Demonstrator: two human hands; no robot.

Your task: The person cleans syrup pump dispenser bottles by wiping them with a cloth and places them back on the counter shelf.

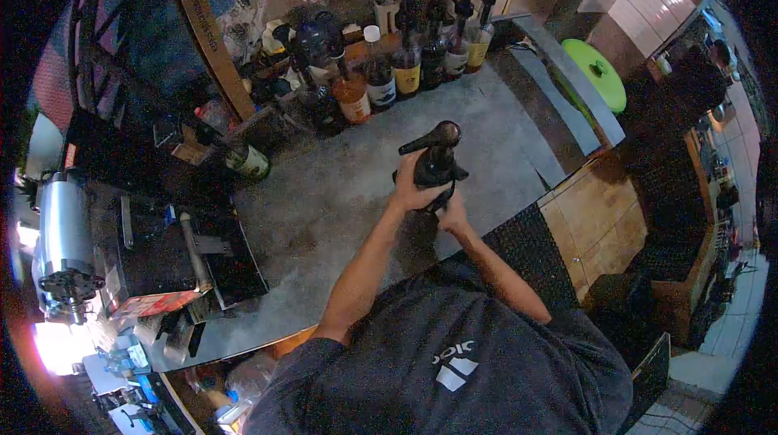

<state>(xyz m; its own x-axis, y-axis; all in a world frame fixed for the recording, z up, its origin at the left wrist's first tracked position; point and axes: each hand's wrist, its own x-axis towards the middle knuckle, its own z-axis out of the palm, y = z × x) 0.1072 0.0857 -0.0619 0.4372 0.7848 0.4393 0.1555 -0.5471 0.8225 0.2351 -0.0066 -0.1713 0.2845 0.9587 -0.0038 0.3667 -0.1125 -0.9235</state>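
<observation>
Above the near-middle of the grey counter (324, 192) is a glossy black object (442, 163) with a rounded top and a long arm pointing left; its exact kind is unclear. My left hand (412, 192) is closed around its left and near side, thumb stretched across it. Close by, my right hand (452, 213) is closed at the lower right of the same object, its fingertips partly hidden. Behind it stands a row of labelled bottles, several with black pump tops, among them an orange-filled bottle (353, 100) and a yellow-labelled bottle (407, 72).
A green lid (596, 74) leans at the right behind a raised ledge. On the left sit a dark boxy machine (154, 265) and a silver cylinder (65, 224). A green bottle (248, 161) stands at the counter's left, and a black textured mat (531, 252) lies at the right.
</observation>
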